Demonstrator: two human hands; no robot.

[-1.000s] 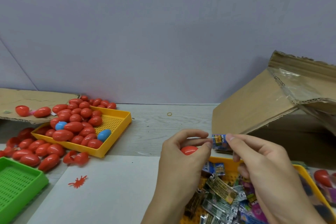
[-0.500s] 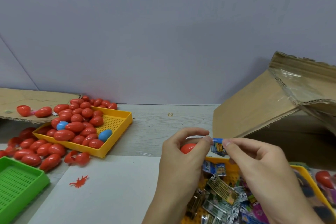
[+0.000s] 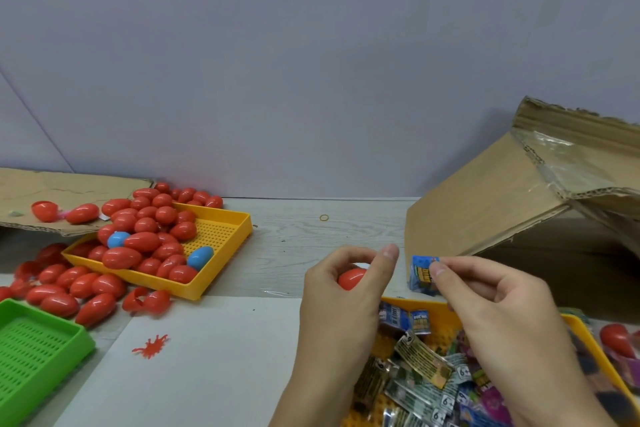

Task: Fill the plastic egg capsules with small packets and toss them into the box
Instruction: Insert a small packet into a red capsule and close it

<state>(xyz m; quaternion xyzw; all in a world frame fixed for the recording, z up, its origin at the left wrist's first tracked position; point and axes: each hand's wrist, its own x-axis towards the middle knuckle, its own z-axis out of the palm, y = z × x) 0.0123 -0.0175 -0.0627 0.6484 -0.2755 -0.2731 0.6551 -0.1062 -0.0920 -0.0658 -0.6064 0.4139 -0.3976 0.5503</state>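
Now the hands have drawn apart: half a second ago the fingertips met at the packet, whereas the right hand [image 3: 498,302] alone pinches the small blue packet [image 3: 420,274], pulled clear to the right. Cupped in the left hand's [image 3: 341,295] curled fingers is the red egg capsule [image 3: 350,278], above the yellow packet tray [image 3: 588,333], near the cardboard box [image 3: 485,215].

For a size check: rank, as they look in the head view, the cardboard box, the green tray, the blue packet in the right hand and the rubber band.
1. cardboard box
2. green tray, partly cut off
3. blue packet
4. rubber band, farther away
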